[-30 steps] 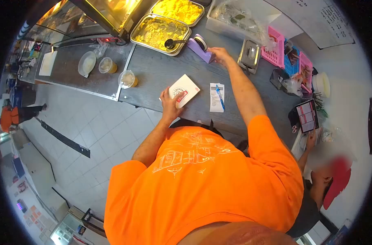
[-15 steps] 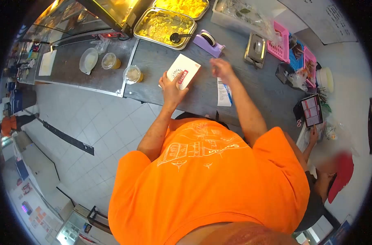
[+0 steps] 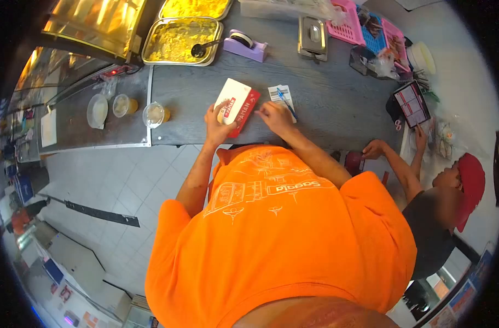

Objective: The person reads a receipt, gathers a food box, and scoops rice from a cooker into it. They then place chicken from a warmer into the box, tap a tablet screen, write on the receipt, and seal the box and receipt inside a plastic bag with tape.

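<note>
Head view: a white-and-red rectangular cardboard box (image 3: 237,106) is held over the near part of a dark grey wood-grain counter (image 3: 189,90), white printed face up, red lettered side turned to the right; whether its base is rested on the counter or lifted cannot be told. The box is gripped by the left hand (image 3: 219,130), fingers wrapped at its left edge, thumb set across the near end. The right hand (image 3: 277,116) is held just beside the red side, fingers curled and tips drawn together; whether anything fine is pinched there, or the card touched, cannot be told.

Handling, as judged: thin folded card, light to moderate depending on contents, which are hidden. Walls likely stiff along the folds, softer mid-panel, easily dented by a hard squeeze; printed surface perhaps a little slick. Best held by opposite long sides, near the corners, with the base supported and kept level.

Nearby: a white printed paper slip (image 3: 275,96), crossed by a blue pen (image 3: 282,98), is seen beyond the right hand. Farther back, a purple plastic tape dispenser (image 3: 255,52) is placed beside a rectangular metal tray of yellow food (image 3: 175,63)
</note>
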A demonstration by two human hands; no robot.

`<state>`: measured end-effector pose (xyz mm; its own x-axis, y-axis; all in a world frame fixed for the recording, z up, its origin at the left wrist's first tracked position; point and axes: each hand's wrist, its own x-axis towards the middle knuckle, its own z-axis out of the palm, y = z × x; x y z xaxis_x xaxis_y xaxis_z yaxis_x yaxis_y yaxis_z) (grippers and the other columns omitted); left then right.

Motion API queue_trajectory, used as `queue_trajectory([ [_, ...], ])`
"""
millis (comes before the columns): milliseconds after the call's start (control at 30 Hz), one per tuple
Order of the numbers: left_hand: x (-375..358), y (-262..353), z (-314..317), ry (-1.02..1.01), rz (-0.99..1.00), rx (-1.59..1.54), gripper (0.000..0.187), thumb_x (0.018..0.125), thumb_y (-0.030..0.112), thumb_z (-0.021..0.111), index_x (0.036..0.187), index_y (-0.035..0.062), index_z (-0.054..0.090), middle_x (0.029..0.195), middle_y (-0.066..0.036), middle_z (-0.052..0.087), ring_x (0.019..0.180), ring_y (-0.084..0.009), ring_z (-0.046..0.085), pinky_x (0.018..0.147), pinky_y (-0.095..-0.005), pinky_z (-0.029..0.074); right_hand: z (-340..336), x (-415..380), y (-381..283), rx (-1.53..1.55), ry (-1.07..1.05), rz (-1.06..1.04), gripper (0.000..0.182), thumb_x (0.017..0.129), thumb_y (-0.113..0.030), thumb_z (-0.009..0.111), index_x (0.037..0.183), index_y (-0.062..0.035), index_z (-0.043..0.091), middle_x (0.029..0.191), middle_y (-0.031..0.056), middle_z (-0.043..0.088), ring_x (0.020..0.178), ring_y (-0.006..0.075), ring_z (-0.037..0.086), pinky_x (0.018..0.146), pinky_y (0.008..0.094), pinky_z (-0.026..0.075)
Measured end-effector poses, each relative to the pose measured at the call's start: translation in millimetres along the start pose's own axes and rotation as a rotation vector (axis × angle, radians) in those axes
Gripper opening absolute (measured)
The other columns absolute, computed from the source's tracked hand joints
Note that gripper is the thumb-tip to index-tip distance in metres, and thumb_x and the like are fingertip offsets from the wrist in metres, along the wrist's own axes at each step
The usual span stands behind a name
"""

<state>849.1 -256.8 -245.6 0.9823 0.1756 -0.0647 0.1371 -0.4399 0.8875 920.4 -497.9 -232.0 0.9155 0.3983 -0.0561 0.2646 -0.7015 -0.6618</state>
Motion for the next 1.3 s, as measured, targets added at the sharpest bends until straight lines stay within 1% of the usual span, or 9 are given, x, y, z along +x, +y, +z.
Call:
queue_trajectory([
  [133, -1, 52, 16, 0.101, -0.250, 0.508, 0.083, 0.066, 0.055, 0.084, 0.137, 0.0263, 0.052, 0.138, -0.020, 0.043, 0.129, -0.0415, 0.036, 0.095, -0.0737, 0.029, -40, -48, 38, -0.371, 0.111, -0.156, 0.031, 0.080, -0.036, 0.075, 0.107, -0.0203, 0.075, 0.124, 0.0050, 0.060, 0.113, 0.0266, 0.054, 0.093, 0.0424, 0.044],
  [433, 16, 30, 33, -0.007, -0.147, 0.112, 0.043, 0.091, 0.031, 0.066, 0.131, 0.0182, 0.055, 0.122, -0.023, 0.049, 0.102, -0.0402, 0.055, 0.084, -0.0435, 0.050, -27, 1, 3, 0.109, 0.371, -0.201, 0.018, 0.088, -0.018, 0.067, 0.102, -0.0087, 0.074, 0.127, 0.0078, 0.063, 0.130, 0.0312, 0.047, 0.109, 0.0481, 0.034],
  [567, 12, 36, 43, 0.395, 0.190, 0.226, 0.042, 0.092, 0.019, 0.064, 0.131, 0.0079, 0.054, 0.126, -0.021, 0.048, 0.115, -0.0361, 0.048, 0.099, -0.0440, 0.040, -18, 6, -26, -0.235, 0.004, -0.487, 0.020, 0.084, -0.019, 0.067, 0.101, -0.0109, 0.073, 0.132, 0.0079, 0.061, 0.137, 0.0308, 0.043, 0.112, 0.0550, 0.028],
  [700, -9, 53, 40, 0.106, 0.235, 0.714, 0.046, 0.090, 0.040, 0.064, 0.130, 0.0168, 0.058, 0.146, -0.006, 0.043, 0.137, -0.0335, 0.032, 0.108, -0.0658, 0.017, -41, 44, -22, -0.115, -0.008, -0.420, 0.022, 0.079, -0.017, 0.067, 0.100, -0.0093, 0.071, 0.133, 0.0116, 0.060, 0.137, 0.0319, 0.042, 0.113, 0.0533, 0.030],
  [800, -15, 51, 55, 0.139, 0.154, 0.677, 0.048, 0.087, 0.050, 0.065, 0.124, 0.0200, 0.061, 0.150, -0.001, 0.041, 0.143, -0.0300, 0.026, 0.107, -0.0720, 0.003, -48, 137, -6, 0.267, 0.454, -0.244, 0.025, 0.085, -0.023, 0.065, 0.102, -0.0055, 0.069, 0.124, 0.0193, 0.061, 0.122, 0.0384, 0.053, 0.101, 0.0481, 0.042],
  [967, -14, 62, 79, 0.154, 0.064, 0.730, 0.051, 0.085, 0.055, 0.065, 0.123, 0.0214, 0.059, 0.149, -0.001, 0.042, 0.145, -0.0262, 0.025, 0.107, -0.0729, -0.003, -75, 244, 22, 0.329, -0.425, 0.352, 0.029, 0.094, -0.038, 0.062, 0.105, -0.0117, 0.070, 0.094, 0.0078, 0.067, 0.089, 0.0203, 0.061, 0.085, 0.0371, 0.050],
  [1133, -17, 65, 82, 0.172, 0.058, 0.717, 0.058, 0.086, 0.056, 0.062, 0.137, 0.0305, 0.054, 0.149, 0.000, 0.042, 0.146, -0.0258, 0.024, 0.106, -0.0741, -0.008, -56, 224, 74, 1.267, -0.267, 0.351, 0.015, 0.085, -0.021, 0.071, 0.084, -0.0063, 0.073, 0.080, 0.0053, 0.068, 0.072, 0.0193, 0.062, 0.068, 0.0368, 0.052],
  [1233, -19, 70, 84, 0.167, 0.010, 0.691, 0.058, 0.086, 0.052, 0.063, 0.140, 0.0321, 0.054, 0.151, 0.001, 0.041, 0.146, -0.0273, 0.024, 0.106, -0.0750, -0.009, -38, 214, 100, 0.190, -0.158, 0.103, 0.019, 0.082, -0.018, 0.070, 0.092, -0.0027, 0.071, 0.091, 0.0121, 0.070, 0.089, 0.0209, 0.067, 0.078, 0.0364, 0.053],
  [1300, -18, 72, 87, 0.201, 0.019, 0.704, 0.058, 0.086, 0.053, 0.063, 0.139, 0.0315, 0.055, 0.151, 0.001, 0.040, 0.146, -0.0276, 0.024, 0.106, -0.0754, -0.008, -13, 206, 113, 0.024, 0.033, 0.073, 0.021, 0.086, -0.025, 0.070, 0.089, -0.0039, 0.073, 0.068, 0.0067, 0.064, 0.063, 0.0178, 0.063, 0.058, 0.0345, 0.051],
])
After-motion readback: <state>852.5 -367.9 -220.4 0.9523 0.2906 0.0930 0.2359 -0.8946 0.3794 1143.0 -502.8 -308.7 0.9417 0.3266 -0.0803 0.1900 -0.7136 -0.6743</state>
